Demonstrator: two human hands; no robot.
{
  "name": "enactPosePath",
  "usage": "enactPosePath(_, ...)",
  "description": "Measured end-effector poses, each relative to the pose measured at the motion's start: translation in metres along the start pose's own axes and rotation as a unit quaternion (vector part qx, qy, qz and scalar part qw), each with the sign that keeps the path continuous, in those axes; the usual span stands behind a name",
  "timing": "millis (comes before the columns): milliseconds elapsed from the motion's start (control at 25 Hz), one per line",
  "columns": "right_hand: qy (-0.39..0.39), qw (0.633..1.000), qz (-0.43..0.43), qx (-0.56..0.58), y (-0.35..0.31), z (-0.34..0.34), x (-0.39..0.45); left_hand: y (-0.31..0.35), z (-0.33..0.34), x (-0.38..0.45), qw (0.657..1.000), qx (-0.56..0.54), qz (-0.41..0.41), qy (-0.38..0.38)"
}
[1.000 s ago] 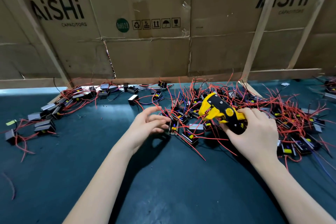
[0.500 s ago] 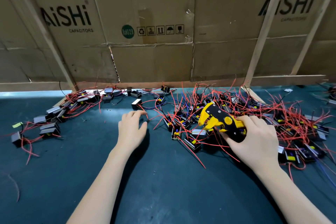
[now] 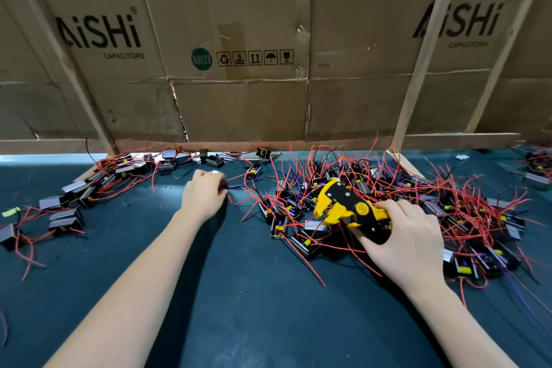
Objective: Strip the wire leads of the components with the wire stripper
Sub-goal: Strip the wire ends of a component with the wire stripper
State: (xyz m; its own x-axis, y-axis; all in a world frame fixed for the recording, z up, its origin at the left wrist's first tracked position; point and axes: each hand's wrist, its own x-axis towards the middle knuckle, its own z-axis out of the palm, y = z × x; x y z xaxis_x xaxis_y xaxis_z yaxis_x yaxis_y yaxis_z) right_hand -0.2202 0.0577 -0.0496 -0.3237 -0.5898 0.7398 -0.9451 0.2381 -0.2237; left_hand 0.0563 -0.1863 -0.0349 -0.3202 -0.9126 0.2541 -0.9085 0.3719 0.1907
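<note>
Flattened cardboard cartons [image 3: 239, 39] form the back wall of the workstation, braced by slanted wooden battens [image 3: 418, 69]. Printed on the cardboard: "AiSHi" with "CAPACITORS" beneath at the left, "AiSHi" again at the right with blurred small print below it, and at centre a green round "RoHS 2.0" mark beside a row of handling pictograms, one bearing the numeral "5".

A dark green mat [image 3: 254, 293] covers the bench. A large tangle of components [image 3: 433, 203], small black housings with red, blue and black leads, lies at right. A smaller row of components [image 3: 89, 188] runs along the left rear.

The right hand [image 3: 409, 236] grips the handles of the yellow-and-black wire stripper [image 3: 349, 209], fingers curled round them; the tool head points left and lies over the near edge of the large tangle.

The left hand [image 3: 204, 196] is reached forward between the two groups, fingers curled on a small dark component [image 3: 222, 185] with leads trailing right. Details of this item are blurred.
</note>
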Motion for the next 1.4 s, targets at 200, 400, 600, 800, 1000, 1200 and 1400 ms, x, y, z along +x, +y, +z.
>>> enactPosePath(200, -0.001, 1.000, -0.002, -0.003, 0.000, 0.001, 0.000, -0.004, -0.017, -0.022, 0.988, -0.039, -0.112, 0.097)
enactPosePath(400, -0.005, 1.000, -0.005, -0.004, -0.002, 0.000, 0.000, -0.004, -0.048, -0.058, 0.913, -0.372, -0.118, 0.116)
enactPosePath(600, -0.010, 1.000, 0.003, -0.001, -0.001, -0.003, 0.000, 0.004, -0.072, -0.085, 0.869, -0.476, 0.109, -0.077)
enactPosePath(800, -0.015, 1.000, 0.008, -0.002, -0.001, -0.005, 0.001, 0.003, -0.072, -0.089, 0.849, -0.516, 0.047, -0.102)
enactPosePath(1000, 0.015, 0.999, 0.025, 0.017, -0.003, -0.004, 0.001, 0.014, -0.062, -0.097, 0.882, -0.402, 0.081, -0.232)
enactPosePath(1200, 0.030, 0.995, 0.027, 0.092, -0.006, -0.007, 0.004, 0.044, -0.042, -0.103, 0.853, -0.427, 0.090, -0.287)
enactPosePath(1400, 0.016, 1.000, 0.002, -0.002, -0.007, -0.011, 0.004, 0.064, -0.031, -0.111, 0.759, -0.563, 0.151, -0.292)
